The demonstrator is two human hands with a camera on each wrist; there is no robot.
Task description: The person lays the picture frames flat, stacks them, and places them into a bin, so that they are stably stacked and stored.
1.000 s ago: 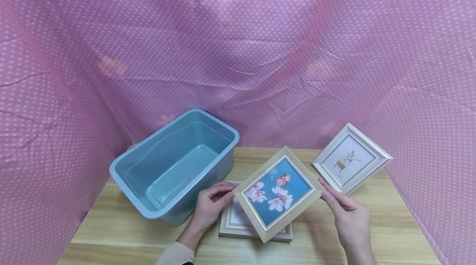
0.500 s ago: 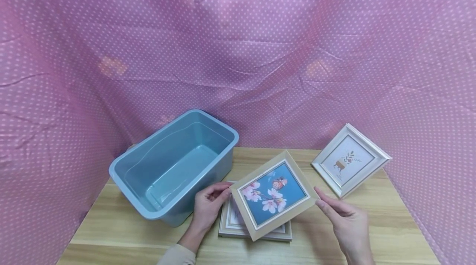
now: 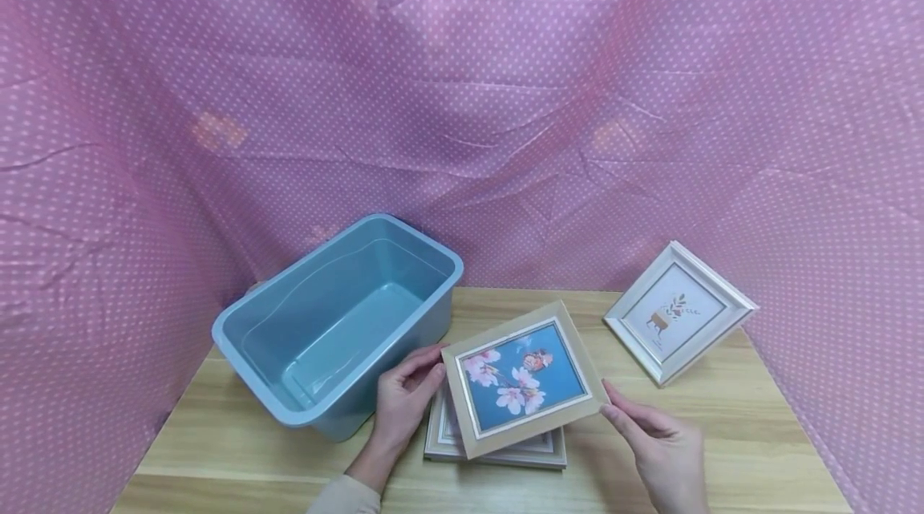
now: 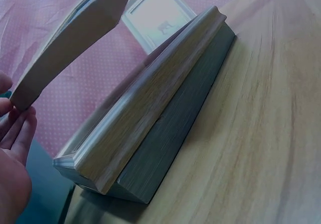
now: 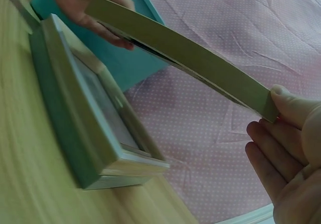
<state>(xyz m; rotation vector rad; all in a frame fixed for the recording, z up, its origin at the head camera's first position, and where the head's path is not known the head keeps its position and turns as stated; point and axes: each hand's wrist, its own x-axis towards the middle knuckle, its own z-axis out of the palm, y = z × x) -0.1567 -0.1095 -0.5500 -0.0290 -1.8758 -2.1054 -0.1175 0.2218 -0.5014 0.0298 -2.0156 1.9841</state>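
Observation:
A wooden picture frame (image 3: 525, 383) with pink blossoms and a small bird on blue is held between both hands, tilted above a stack of frames. My left hand (image 3: 404, 399) pinches its left corner; my right hand (image 3: 660, 438) pinches the lower right corner between thumb and fingers. Below it lie stacked picture frames (image 3: 498, 458), mostly covered in the head view. From the side, in the left wrist view, the stack (image 4: 145, 113) shows a light frame on a darker one, apart from the held frame (image 4: 70, 40).
On the left stands a blue-grey plastic bin (image 3: 335, 321) with nothing visible inside. At the right a white picture frame (image 3: 678, 313) with a plant drawing stands leaning back on the wooden table (image 3: 743, 434). A pink dotted cloth (image 3: 462, 97) encloses the back and sides.
The blossom frame has turned clockwise and shifted slightly left and lower over the stack. My right hand has moved left with it, while my left hand has barely moved.

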